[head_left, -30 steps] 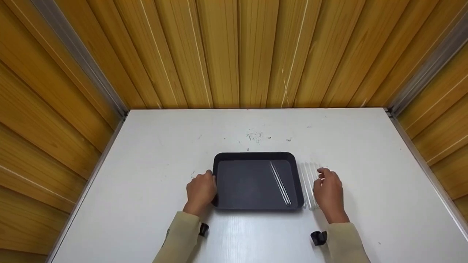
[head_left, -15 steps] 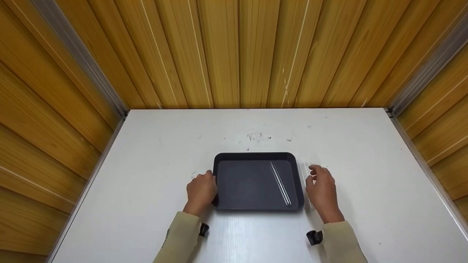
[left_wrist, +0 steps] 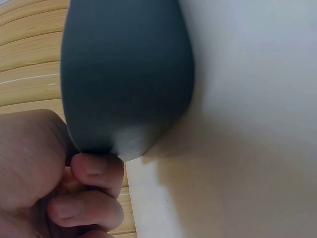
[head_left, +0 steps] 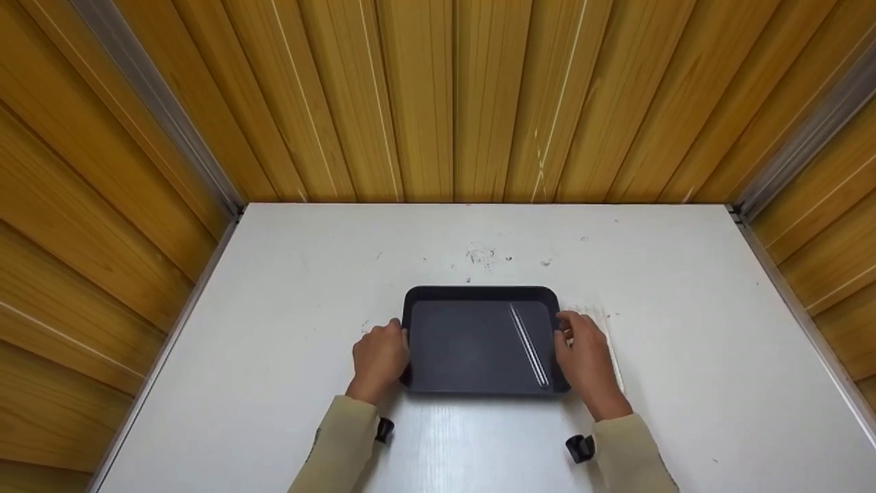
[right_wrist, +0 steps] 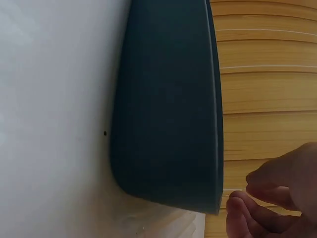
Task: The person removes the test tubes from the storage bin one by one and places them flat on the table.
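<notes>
A dark grey rectangular tray (head_left: 465, 342) lies on the white table in the head view. One slim, clear tube (head_left: 529, 346) slants across the right part of its floor. My left hand (head_left: 380, 352) grips the tray's left wall, thumb on the rim and fingers curled beneath it, as the left wrist view shows. At the tray's right rim is my right hand (head_left: 585, 359), fingers loosely bent and holding nothing; the right wrist view shows a small gap between fingertips and tray. Several more clear tubes (head_left: 618, 366) lie right of the tray, mostly hidden behind that hand.
The white table (head_left: 308, 287) carries dark scuff marks (head_left: 481, 256) beyond the tray. Wood-patterned panel walls (head_left: 452, 103) enclose it at the back and both sides, with metal posts at the corners. Each sleeved wrist wears a small black camera (head_left: 580, 448).
My right hand has moved left, from over the loose clear tubes to the tray's right rim. The left hand keeps its grip, and the tray and the tube in it stay put.
</notes>
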Demonstrator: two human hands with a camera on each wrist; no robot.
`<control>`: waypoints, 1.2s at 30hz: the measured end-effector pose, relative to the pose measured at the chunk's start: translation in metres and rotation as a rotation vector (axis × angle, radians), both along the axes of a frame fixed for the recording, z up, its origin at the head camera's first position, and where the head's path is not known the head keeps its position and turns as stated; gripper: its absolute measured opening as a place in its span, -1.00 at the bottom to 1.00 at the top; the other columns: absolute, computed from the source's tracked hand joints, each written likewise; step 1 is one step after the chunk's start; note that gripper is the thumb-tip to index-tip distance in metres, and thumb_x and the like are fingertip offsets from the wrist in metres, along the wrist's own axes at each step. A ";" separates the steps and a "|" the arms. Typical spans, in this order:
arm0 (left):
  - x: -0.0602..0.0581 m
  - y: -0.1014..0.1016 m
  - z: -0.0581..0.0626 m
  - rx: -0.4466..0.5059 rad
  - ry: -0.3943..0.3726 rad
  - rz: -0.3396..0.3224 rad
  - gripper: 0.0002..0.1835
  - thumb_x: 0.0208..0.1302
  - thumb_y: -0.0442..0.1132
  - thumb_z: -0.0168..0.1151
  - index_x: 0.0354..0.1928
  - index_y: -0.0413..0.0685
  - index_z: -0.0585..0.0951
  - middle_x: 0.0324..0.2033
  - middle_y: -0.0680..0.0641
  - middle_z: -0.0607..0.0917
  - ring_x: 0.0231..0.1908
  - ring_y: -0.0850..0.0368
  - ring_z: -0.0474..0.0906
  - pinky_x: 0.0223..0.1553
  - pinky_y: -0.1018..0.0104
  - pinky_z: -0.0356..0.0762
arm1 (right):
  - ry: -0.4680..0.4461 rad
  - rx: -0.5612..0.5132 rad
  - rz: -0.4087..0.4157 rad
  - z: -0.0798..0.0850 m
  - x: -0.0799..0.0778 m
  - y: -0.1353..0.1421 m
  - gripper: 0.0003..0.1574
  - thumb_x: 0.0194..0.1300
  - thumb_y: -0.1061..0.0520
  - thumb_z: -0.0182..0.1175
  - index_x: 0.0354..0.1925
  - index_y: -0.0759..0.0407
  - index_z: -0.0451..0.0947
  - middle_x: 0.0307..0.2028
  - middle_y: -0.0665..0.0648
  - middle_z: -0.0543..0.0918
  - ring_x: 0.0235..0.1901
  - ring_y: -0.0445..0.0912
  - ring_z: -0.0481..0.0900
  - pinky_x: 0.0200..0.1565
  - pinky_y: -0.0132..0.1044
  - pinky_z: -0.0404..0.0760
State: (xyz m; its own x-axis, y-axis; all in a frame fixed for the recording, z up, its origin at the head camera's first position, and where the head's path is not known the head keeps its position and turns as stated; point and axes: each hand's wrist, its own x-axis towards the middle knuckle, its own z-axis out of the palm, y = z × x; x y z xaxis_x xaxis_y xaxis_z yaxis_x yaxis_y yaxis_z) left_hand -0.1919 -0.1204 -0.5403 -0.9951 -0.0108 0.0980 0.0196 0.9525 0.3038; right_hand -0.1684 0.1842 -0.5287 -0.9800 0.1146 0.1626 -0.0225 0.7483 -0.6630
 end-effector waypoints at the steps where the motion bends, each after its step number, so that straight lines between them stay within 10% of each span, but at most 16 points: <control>1: 0.000 0.000 0.000 -0.002 0.000 -0.002 -0.79 0.36 -0.19 0.13 -0.37 -0.17 0.61 -0.57 -0.18 0.68 -0.60 -0.06 0.62 -0.62 0.08 0.45 | 0.006 0.000 0.009 -0.001 0.000 -0.002 -0.63 0.31 0.31 0.13 0.08 0.36 0.49 -0.17 0.24 0.60 -0.16 0.04 0.60 -0.14 -0.09 0.55; 36: -0.002 0.004 0.000 -0.004 -0.024 0.033 -0.78 0.36 -0.17 0.15 -0.34 -0.17 0.62 -0.57 -0.17 0.68 -0.61 -0.04 0.59 -0.60 0.08 0.46 | 0.135 0.192 0.136 -0.028 0.007 -0.034 -0.57 0.11 0.41 0.30 0.00 0.43 0.51 -0.18 0.35 0.59 -0.14 0.18 0.62 -0.13 -0.02 0.59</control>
